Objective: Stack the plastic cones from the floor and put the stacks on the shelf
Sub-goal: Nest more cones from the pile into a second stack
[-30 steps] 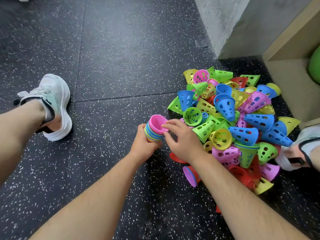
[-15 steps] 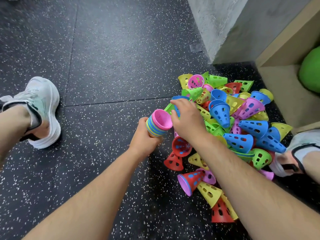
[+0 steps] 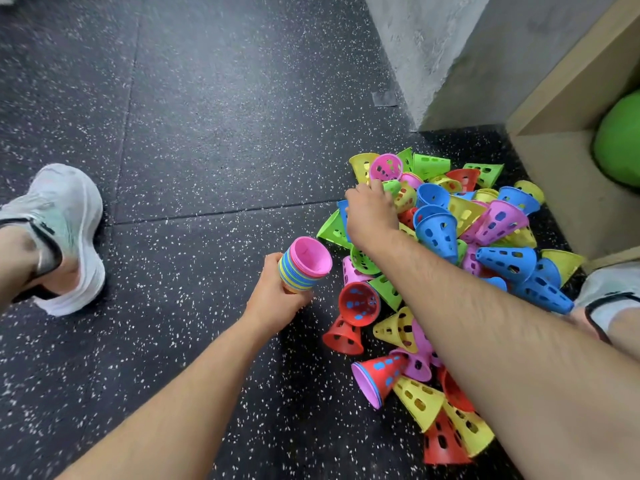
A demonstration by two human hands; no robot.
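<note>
My left hand (image 3: 277,301) grips a stack of nested cones (image 3: 304,266), tilted, with a pink cone on top and striped blue, yellow and green rims below. A pile of loose perforated cones (image 3: 460,237) in blue, green, yellow, pink and red lies on the floor to the right. My right hand (image 3: 372,213) reaches into the pile's far left side. Its fingertips rest against a small green cone (image 3: 391,186) beside a pink cone (image 3: 386,167). The back of the hand hides the fingers' grip. The wooden shelf (image 3: 554,161) stands at the far right.
A green ball (image 3: 620,147) sits inside the shelf. A grey concrete pillar (image 3: 433,46) rises behind the pile. My left shoe (image 3: 65,230) and right shoe (image 3: 609,292) flank the work area on black speckled rubber flooring (image 3: 207,133).
My right hand left the stack's top and reached farther away into the pile. The left hand keeps holding the stack, lower in view now.
</note>
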